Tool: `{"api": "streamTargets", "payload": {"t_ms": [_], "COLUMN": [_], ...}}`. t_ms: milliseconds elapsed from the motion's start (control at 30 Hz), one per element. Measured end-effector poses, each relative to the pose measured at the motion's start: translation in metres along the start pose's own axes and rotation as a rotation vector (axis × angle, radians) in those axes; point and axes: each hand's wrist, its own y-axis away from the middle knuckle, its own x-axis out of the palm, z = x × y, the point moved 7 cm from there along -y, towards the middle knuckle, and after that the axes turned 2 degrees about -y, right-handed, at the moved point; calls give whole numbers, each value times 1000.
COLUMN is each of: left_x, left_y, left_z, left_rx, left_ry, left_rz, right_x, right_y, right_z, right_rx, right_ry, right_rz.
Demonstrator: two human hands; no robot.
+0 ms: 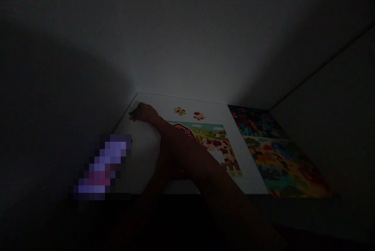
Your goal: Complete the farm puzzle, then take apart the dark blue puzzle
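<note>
The scene is dim. My right arm reaches across to the far left corner of the white tabletop [140, 157], where my right hand [146, 113] has its fingers closed on a puzzle piece [133, 114] that looks green and pinkish. A partly assembled jigsaw puzzle [218, 130] with a red barn, green hills and brown-patched cows lies beneath my right forearm. Low at its left side, my left hand [175, 168] is mostly covered by that forearm, so its fingers do not show. Two loose pieces, one with yellow-green [179, 111] and one brown and pink [199, 116], lie beyond the puzzle.
On the right lie two colourful pictures, a dark blue one [258, 121] and a yellow-orange one with animals [288, 167]. A pixelated purple glowing shape [102, 165] stands at the left edge. A pale wall [181, 48] rises behind the table.
</note>
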Motion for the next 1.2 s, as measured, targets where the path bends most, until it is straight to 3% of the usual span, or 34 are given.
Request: {"api": "streamTargets", "payload": {"t_ms": [100, 167, 233, 333, 433, 567, 800, 967, 1200], "left_x": [-18, -28, -32, -31, -29, -31, -31, -29, -32], "left_y": [11, 16, 18, 16, 15, 15, 14, 14, 16], "left_z": [23, 34, 38, 34, 29, 26, 26, 29, 24], "left_rx": [-1, 5, 6, 2, 15, 23, 46, 55, 61], "left_ry": [-65, -164, -224, -249, -257, -270, -290, -295, -287], "left_rz": [10, 15, 22, 26, 26, 28, 27, 19, 9], "right_x": [-42, -80, -101, -95, -69, -50, -56, -57, -50], "right_y": [49, 93, 139, 197, 231, 240, 244, 250, 250], "right_z": [-19, -56, -99, -149, -171, -171, -163, -160, -158], "right_rx": [-220, -235, -197, -122, -78, -92, -210, -275, -341], "right_ry": [-93, -202, -404, -649, -760, -825, -761, -592, -390], "right_rz": [-35, -171, -189, -59, 24, 26, 69, 92, -22]}}
